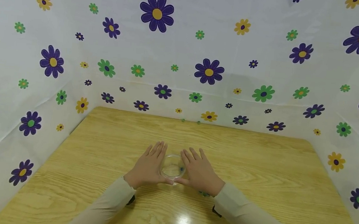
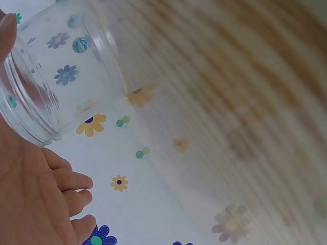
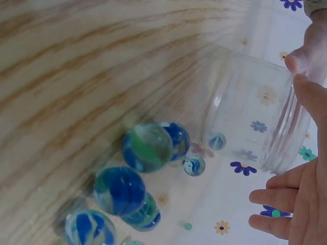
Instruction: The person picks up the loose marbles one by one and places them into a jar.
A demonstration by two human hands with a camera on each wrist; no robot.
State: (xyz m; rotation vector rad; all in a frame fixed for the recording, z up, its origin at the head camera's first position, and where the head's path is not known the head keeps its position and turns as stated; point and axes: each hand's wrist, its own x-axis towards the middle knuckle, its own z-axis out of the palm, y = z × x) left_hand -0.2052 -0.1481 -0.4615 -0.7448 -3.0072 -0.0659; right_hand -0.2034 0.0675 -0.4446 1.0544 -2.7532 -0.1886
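Observation:
A clear plastic jar (image 1: 172,170) with a threaded neck stands upright on the wooden table. My left hand (image 1: 149,164) lies along its left side, fingers extended forward and thumb at the near rim. On the opposite side, my right hand (image 1: 199,170) touches the jar with straight fingers, its thumb meeting the left one in front. A small blue-and-white marble (image 3: 216,141) shows through the wall near the jar's base. Several blue and green glass marbles (image 3: 120,191) sit on the table under my right hand, mostly hidden from the head view.
Two small green marbles (image 1: 199,122) lie at the far edge of the table (image 1: 117,128). White cloth (image 1: 185,48) with printed flowers surrounds the table at the back and sides. Light glares off the wood near the front.

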